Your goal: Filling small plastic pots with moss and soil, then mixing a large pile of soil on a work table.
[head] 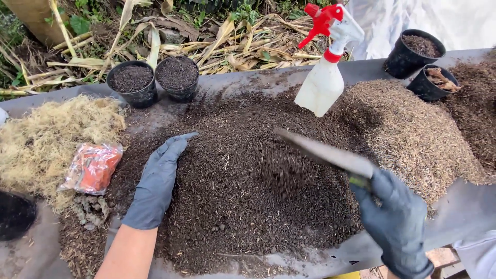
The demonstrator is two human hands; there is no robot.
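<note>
Trowel [325, 153] in right hand [398, 219], apparently spilling soil [232, 196].

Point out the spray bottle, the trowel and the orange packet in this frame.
spray bottle [321, 85], head view, on the white body below the red collar.
trowel [330, 153], head view, on the middle of the metal blade above the dark soil.
orange packet [93, 168], head view, on the middle of the clear wrapper.

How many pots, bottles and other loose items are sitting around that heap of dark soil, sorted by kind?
Black pots: 4, two at upper left, two at upper right
Spray bottle, white with red trigger: 1
Orange plastic packet: 1
Trowel held in the right hand: 1
Total: 7
</note>
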